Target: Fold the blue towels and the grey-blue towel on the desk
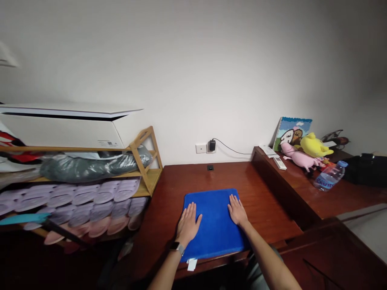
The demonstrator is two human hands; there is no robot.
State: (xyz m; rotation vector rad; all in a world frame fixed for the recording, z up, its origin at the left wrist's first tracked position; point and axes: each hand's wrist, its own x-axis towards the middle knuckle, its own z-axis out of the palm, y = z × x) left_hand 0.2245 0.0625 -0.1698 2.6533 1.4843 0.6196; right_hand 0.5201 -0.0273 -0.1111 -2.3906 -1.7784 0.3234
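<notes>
A blue cloth (214,229) lies flat and roughly square on the reddish-brown desk (169,181), a white tag showing at its near left corner. On the cloth's left edge rests my left hand (188,225), palm down with the thumb spread; a watch is on that wrist. My right hand (237,210) lies palm down near the cloth's upper right edge, fingers stretched out. Neither hand grips anything.
Left of the desk stands a wooden rack (152,161) with slippers and a white box (66,129). A raised side surface on the right holds plush toys (314,146), a remote (279,162) and a plastic bottle (331,176). A charger (212,145) is plugged into the wall.
</notes>
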